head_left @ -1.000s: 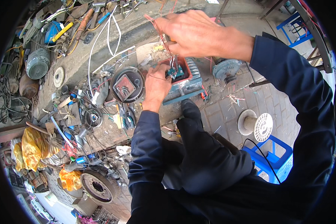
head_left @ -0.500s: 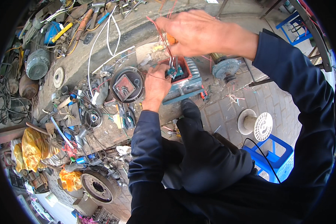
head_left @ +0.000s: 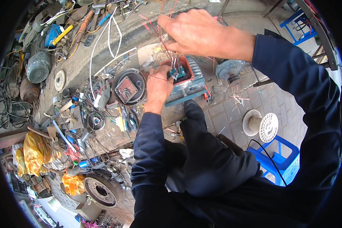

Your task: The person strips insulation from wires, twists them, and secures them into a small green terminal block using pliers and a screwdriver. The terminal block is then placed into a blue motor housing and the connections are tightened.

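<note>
My left hand [head_left: 158,86] is closed at the left side of an open red-rimmed terminal box on a grey-green finned electric motor [head_left: 195,72], pinching a thin dark wire. Inside the box a green terminal block [head_left: 176,72] is joined by several wires. Above it my right hand [head_left: 199,33] is closed on what looks like a screwdriver. Its handle is mostly hidden by the fingers, and a thin shaft points down at the block. Red wires [head_left: 159,30] with pale sleeves rise from the box past the right thumb. My shoe [head_left: 193,108] is against the motor's near side.
Left of the motor lies a round housing [head_left: 129,86] with small parts in it, beside pliers [head_left: 131,117]. Tools and old motors [head_left: 38,67] crowd the left. At right are wire scraps [head_left: 237,99], a white spool [head_left: 268,128] and a blue stool [head_left: 281,161].
My right hand has turned slightly and shifted a little left. An orange patch under its fingers is now hidden. The red wires have swung left, while my left hand stays at the box.
</note>
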`<state>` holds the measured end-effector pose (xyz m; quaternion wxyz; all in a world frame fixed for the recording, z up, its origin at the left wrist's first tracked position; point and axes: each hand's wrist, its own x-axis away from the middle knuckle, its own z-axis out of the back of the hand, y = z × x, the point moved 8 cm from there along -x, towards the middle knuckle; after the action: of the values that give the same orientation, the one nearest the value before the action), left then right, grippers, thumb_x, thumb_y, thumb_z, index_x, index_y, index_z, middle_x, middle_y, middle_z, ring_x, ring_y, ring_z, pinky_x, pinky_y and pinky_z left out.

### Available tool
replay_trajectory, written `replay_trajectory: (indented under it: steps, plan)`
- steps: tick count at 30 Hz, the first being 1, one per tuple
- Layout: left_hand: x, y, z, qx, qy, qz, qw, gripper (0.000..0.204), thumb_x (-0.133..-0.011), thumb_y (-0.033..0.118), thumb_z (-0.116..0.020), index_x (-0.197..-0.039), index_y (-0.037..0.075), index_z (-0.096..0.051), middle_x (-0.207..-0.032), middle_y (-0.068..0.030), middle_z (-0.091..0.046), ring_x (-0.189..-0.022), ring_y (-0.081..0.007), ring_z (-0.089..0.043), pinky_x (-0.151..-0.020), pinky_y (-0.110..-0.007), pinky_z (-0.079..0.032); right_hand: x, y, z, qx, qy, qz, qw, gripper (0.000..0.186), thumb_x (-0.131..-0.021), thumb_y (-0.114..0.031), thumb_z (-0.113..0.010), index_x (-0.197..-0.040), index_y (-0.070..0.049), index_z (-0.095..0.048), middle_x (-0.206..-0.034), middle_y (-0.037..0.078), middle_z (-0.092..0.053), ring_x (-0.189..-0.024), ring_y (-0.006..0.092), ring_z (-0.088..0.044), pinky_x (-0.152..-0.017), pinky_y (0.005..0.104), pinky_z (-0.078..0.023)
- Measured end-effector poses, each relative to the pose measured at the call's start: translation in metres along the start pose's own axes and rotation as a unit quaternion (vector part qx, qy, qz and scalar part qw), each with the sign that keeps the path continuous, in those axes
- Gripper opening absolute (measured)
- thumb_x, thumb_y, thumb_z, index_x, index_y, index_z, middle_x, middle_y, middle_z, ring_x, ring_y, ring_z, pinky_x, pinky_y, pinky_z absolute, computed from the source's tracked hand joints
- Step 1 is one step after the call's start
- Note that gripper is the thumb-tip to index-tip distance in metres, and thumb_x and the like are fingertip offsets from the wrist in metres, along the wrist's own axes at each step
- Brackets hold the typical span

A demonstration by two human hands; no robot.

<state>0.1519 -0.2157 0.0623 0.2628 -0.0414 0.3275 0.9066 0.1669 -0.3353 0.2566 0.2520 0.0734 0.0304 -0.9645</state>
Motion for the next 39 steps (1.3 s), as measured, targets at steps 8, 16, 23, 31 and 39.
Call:
replay_trajectory:
  steps: [8,16,23,31,39]
  plan:
    - [0.001,0.001,0.000,0.007,0.006,-0.002,1.000,0.033,-0.075,0.004,-0.078,-0.107,0.007,-0.070,-0.104,-0.0145,-0.073,-0.096,-0.0397,-0.064,-0.089,-0.047,-0.053,-0.004,-0.001,0.006,-0.026,0.058,0.039,0.997,0.041,-0.085,-0.026,-0.072,-0.115,-0.001,-0.061,-0.080,0.021,-0.072,-0.075,0.0425,-0.073,-0.064,0.0524,-0.059]
    - [0.000,-0.002,-0.003,0.010,-0.017,0.017,1.000,0.034,-0.075,0.004,-0.074,-0.109,0.006,-0.071,-0.110,-0.0157,-0.073,-0.102,-0.0401,-0.065,-0.093,-0.046,-0.053,0.002,-0.008,0.015,-0.042,0.122,0.092,0.987,0.042,-0.086,-0.025,-0.073,-0.118,-0.001,-0.062,-0.090,0.024,-0.073,-0.083,0.0399,-0.074,-0.068,0.0507,-0.060]
    - [0.000,0.000,0.000,0.008,-0.005,0.010,1.000,0.035,-0.075,0.004,-0.079,-0.109,0.007,-0.071,-0.108,-0.0141,-0.073,-0.101,-0.0392,-0.065,-0.091,-0.047,-0.053,-0.006,0.007,-0.006,-0.020,-0.043,-0.012,0.999,0.042,-0.085,-0.025,-0.075,-0.115,0.001,-0.061,-0.100,0.025,-0.071,-0.090,0.0418,-0.073,-0.075,0.0522,-0.058]
    - [0.001,-0.001,-0.001,0.002,-0.006,0.013,1.000,0.036,-0.075,0.003,-0.079,-0.109,0.008,-0.071,-0.107,-0.0135,-0.074,-0.100,-0.0391,-0.065,-0.091,-0.047,-0.053,-0.004,0.011,-0.013,0.014,-0.063,-0.047,0.997,0.041,-0.087,-0.028,-0.077,-0.113,-0.002,-0.060,-0.087,0.020,-0.072,-0.082,0.0428,-0.072,-0.070,0.0536,-0.056]
    - [0.001,-0.001,-0.002,0.000,-0.002,0.008,1.000,0.035,-0.075,0.004,-0.078,-0.109,0.008,-0.070,-0.108,-0.0132,-0.073,-0.099,-0.0389,-0.064,-0.094,-0.047,-0.052,-0.009,-0.001,-0.002,0.016,0.013,0.000,1.000,0.035,-0.083,-0.026,-0.075,-0.108,-0.002,-0.068,-0.076,0.022,-0.072,-0.076,0.0401,-0.075,-0.065,0.0518,-0.059]
